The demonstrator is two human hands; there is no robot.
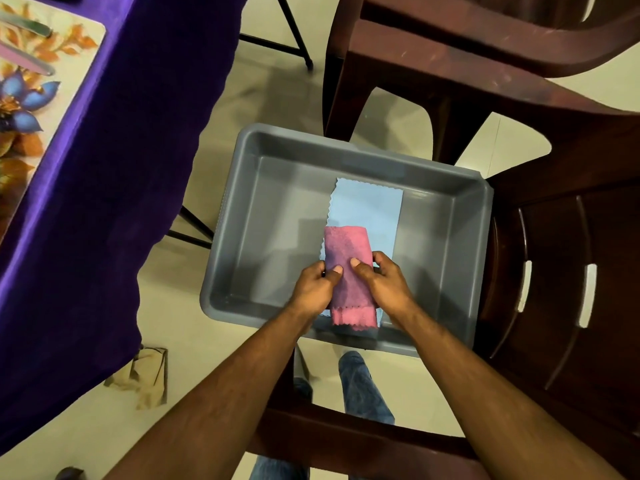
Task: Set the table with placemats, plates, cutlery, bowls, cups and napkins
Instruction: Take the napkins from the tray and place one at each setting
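I hold the folded pink napkin (349, 271) over the grey tub (242, 216), left hand (317, 284) and right hand (382, 282) both pinching its sides, thumbs on top, above a flat blue napkin (367, 206) lying inside the tub.

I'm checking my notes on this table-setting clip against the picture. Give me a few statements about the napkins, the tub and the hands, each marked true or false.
1. Both hands hold the pink napkin. True: the left hand and the right hand each pinch it.
2. The blue napkin lies in the grey plastic tub. True.
3. The tub stands on the table. False: it rests on a brown plastic chair.
4. The tablecloth is red. False: it is purple.
5. A floral placemat lies on the table. True.
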